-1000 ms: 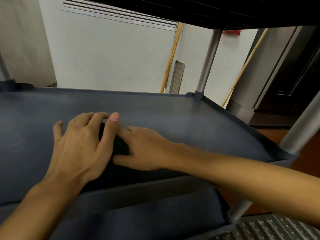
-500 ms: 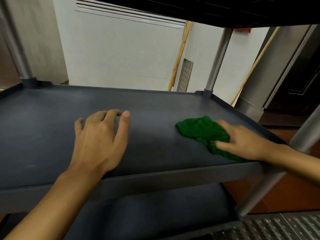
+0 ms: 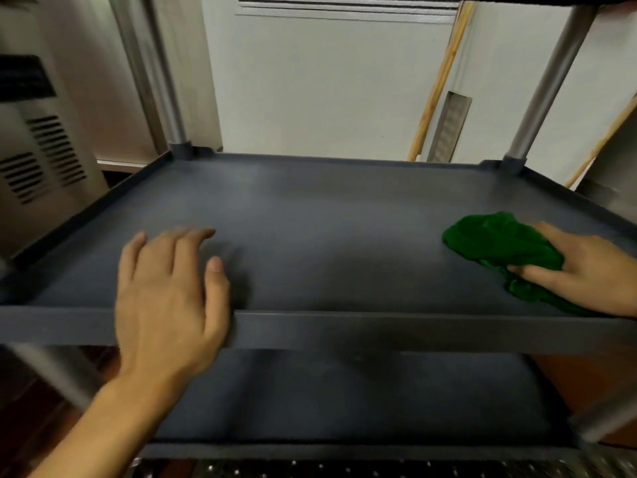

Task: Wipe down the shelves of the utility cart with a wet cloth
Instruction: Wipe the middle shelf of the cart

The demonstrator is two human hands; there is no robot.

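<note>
The dark grey middle shelf (image 3: 327,229) of the utility cart fills the view. A bunched green cloth (image 3: 496,243) lies on it near the right edge. My right hand (image 3: 582,274) presses on the cloth and grips it, thumb tucked against its front fold. My left hand (image 3: 169,294) rests flat on the front left of the shelf, fingers spread, palm over the front rim, holding nothing. Below is the lower shelf (image 3: 344,401), also dark grey and bare.
Grey metal posts (image 3: 548,88) stand at the shelf corners, and the top shelf hangs overhead. Behind are a white wall with a vent, two wooden handles (image 3: 437,81) leaning there, and a steel appliance with louvres (image 3: 41,157) at left. A perforated metal floor plate (image 3: 344,469) lies below.
My right hand slid the green cloth from beside the left hand across to the shelf's right edge. My left hand drew back to the front rim. The view shifted left and back.
</note>
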